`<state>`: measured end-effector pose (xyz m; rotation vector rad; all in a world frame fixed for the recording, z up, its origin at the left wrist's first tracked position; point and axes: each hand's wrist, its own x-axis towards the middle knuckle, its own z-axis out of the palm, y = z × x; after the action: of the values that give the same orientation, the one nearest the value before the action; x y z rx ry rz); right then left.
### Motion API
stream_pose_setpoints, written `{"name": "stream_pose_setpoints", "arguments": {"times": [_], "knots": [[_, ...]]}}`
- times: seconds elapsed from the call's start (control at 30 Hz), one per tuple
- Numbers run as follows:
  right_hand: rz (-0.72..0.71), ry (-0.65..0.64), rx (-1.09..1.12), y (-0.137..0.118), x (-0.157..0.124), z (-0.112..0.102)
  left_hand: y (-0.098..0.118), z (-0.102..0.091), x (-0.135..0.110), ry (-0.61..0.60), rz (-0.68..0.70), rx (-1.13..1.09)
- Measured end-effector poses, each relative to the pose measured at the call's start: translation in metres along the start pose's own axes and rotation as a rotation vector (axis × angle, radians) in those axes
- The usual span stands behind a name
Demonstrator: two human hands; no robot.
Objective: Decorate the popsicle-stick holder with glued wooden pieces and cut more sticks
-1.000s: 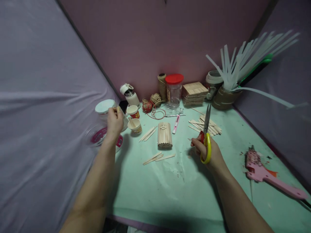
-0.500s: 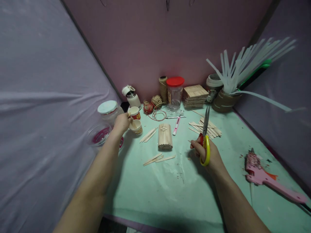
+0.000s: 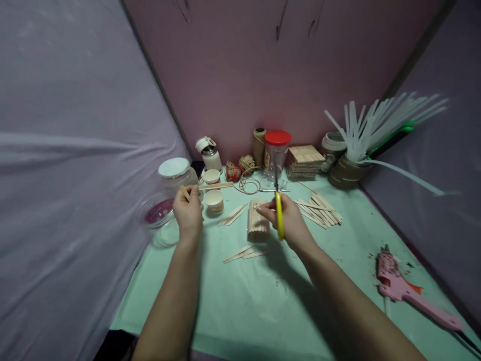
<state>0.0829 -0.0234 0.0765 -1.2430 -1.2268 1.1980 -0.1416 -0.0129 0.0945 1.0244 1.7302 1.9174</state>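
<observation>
My left hand (image 3: 189, 213) is closed on a flat wooden craft stick (image 3: 218, 186), which points right above the two small paper cups. A short wooden end (image 3: 185, 193) also shows at the hand's left side; I cannot tell if it is a second stick. Scissors (image 3: 279, 215) with yellow handles stand blades-up in my right hand (image 3: 291, 220), whose thumb and fingers pinch together at the front. Under those fingertips, partly covered, sits a small box faced with wooden sticks (image 3: 258, 225). The nearer paper cup (image 3: 214, 201) is just right of my left hand.
Loose craft sticks (image 3: 323, 210) lie at right, with smaller cut pieces (image 3: 244, 253) in front of the box. A pink glue gun (image 3: 398, 286) rests far right. Along the back stand a red-lidded jar (image 3: 277, 150), stacked wooden squares (image 3: 305, 160) and a pot (image 3: 347, 173) of white strips.
My left hand has come back from the cups with a craft stick. My right hand has moved left with the scissors, over the small box. The view has tilted up slightly.
</observation>
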Motion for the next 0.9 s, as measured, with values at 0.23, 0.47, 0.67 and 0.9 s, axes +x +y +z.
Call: {"name": "stream_pose_setpoints", "arguments": {"times": [0.23,0.47,0.67,0.9], "knots": [[-0.050,-0.049,0.127,-0.002,0.046,0.071,-0.030,0.009,-0.036,0.024,-0.434,-0.569],[-0.107,-0.017,0.081,-0.001,0.057,0.099,-0.039,0.005,-0.042,0.043,-0.511,-0.686],[-0.173,0.001,-0.067,-0.014,0.087,0.117,-0.045,0.002,-0.046,0.061,-0.584,-0.752],[-0.228,-0.053,-0.382,-0.013,0.111,0.129,-0.052,0.003,-0.049,0.104,-0.650,-0.799]]}}
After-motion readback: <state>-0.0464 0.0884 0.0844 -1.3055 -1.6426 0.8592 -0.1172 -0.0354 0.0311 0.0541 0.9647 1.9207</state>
